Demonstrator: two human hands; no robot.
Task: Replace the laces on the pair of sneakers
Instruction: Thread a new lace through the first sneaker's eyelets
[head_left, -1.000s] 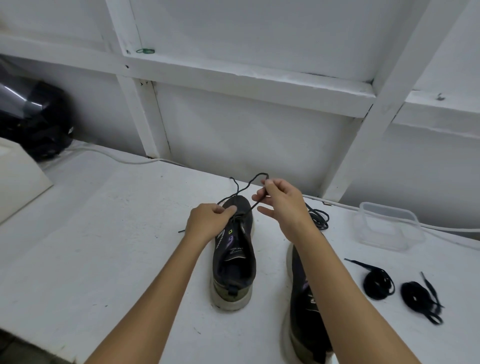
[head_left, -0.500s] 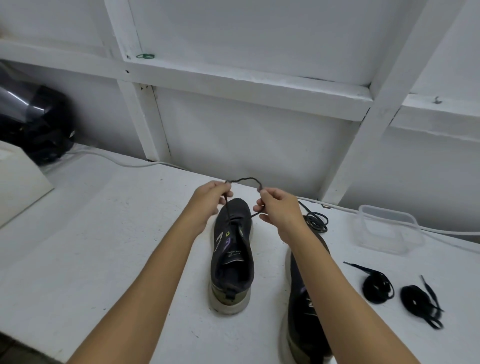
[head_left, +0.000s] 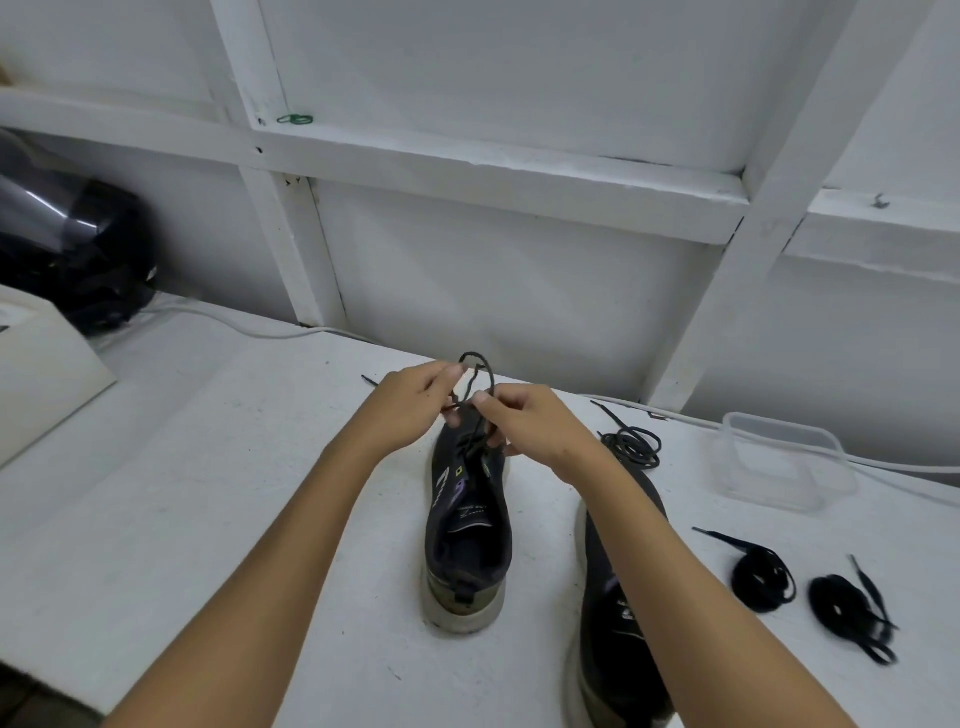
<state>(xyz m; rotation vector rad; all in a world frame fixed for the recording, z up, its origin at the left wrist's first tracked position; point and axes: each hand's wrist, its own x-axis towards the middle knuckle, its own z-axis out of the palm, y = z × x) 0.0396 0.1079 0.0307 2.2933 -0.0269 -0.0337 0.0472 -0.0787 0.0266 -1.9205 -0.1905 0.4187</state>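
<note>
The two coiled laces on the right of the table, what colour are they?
Black, both coiled laces, seen in the head view.

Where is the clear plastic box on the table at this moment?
In the head view the clear plastic box stands on the right side of the table, near the wall, beyond two coiled black laces and right of a loose lace pile.

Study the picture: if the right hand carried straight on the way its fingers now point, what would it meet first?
Probably the left hand: the right hand points leftward along the lace both hands pinch above the sneaker. Depth is unclear.
</note>
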